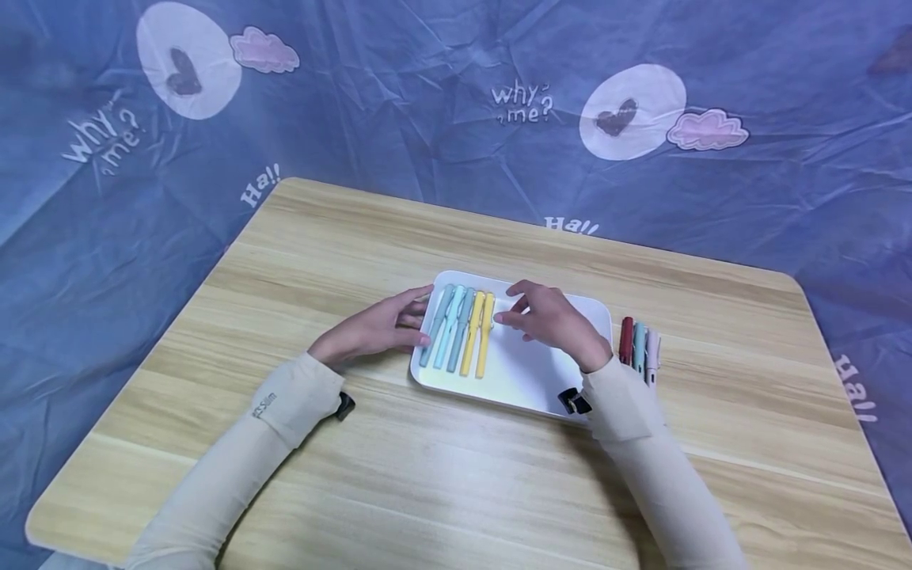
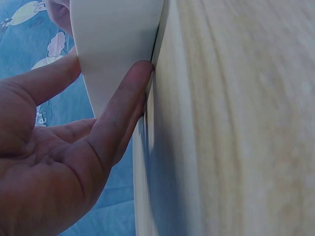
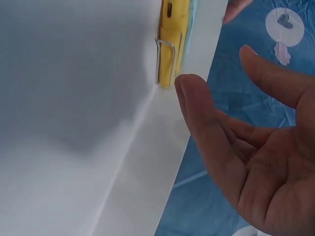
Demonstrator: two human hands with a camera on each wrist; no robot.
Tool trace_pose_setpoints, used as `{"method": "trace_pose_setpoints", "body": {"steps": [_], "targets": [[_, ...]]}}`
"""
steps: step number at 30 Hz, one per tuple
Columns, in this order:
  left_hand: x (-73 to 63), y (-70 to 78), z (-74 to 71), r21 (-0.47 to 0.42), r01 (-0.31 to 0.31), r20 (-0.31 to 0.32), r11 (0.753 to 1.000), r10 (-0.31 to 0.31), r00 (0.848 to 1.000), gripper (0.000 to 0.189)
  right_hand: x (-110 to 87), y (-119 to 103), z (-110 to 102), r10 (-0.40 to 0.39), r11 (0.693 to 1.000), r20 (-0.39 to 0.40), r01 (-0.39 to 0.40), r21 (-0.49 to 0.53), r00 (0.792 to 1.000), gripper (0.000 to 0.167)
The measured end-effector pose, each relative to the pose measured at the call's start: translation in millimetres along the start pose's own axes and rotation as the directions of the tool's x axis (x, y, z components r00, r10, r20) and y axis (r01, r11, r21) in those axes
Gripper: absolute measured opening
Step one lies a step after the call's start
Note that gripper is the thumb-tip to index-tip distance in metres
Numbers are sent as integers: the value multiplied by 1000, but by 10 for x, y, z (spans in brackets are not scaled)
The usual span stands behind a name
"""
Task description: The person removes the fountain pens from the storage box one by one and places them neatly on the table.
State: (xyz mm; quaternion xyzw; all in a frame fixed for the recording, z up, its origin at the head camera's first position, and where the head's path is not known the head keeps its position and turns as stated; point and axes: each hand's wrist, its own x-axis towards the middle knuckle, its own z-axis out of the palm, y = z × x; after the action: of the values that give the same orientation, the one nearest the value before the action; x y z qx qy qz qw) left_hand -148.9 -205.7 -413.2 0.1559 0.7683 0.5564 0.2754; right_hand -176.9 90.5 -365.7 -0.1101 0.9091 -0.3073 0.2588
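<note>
A white tray (image 1: 523, 384) holds a row of capped pens at its left end: three blue-green pens (image 1: 447, 326) and two yellow pens (image 1: 485, 336). My left hand (image 1: 381, 324) is at the tray's left wall, fingers extended. In the left wrist view, fingertips (image 2: 140, 71) rest against the tray's outer side, low by the tabletop. Above the tray, just right of the yellow pens, is my right hand (image 1: 550, 321) with nothing in its loosely bent fingers. A metal clip shows on the nearest yellow pen (image 3: 172, 54) in the right wrist view.
Right of the tray lie a dark red pen (image 1: 626, 339), a teal pen (image 1: 640, 348) and a pale lilac pen (image 1: 652, 356), side by side and partly behind the right sleeve (image 1: 620, 400). A blue printed cloth (image 1: 427, 119) hangs behind the wooden table (image 1: 399, 483).
</note>
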Motion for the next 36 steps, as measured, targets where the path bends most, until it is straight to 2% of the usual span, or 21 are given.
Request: {"method": "trace_pose_setpoints", "body": {"steps": [7, 11, 18, 24, 31, 36], "targets": [[1, 17, 6, 17, -5, -6, 1000, 5, 1000, 90, 52, -50, 104, 5, 1000, 13, -5, -20, 1000, 60], [2, 6, 6, -2, -1, 0, 1000, 1, 1000, 90, 97, -57, 155, 9, 1000, 21, -9, -18, 1000, 61], [-4, -15, 7, -21, 5, 1, 1000, -5, 1000, 91, 183, -70, 207, 11, 997, 30, -9, -75, 999, 60], [0, 9, 12, -16, 14, -4, 1000, -14, 1000, 91, 228, -87, 228, 47, 991, 11, -46, -125, 999, 63], [9, 10, 12, -12, 10, 0, 1000, -10, 1000, 89, 260, -84, 264, 54, 986, -18, -57, -156, 998, 64], [15, 15, -2, 32, 1, -7, 999, -1, 1000, 89, 266, -88, 274, 70, 983, -30, -74, -166, 997, 66]]}}
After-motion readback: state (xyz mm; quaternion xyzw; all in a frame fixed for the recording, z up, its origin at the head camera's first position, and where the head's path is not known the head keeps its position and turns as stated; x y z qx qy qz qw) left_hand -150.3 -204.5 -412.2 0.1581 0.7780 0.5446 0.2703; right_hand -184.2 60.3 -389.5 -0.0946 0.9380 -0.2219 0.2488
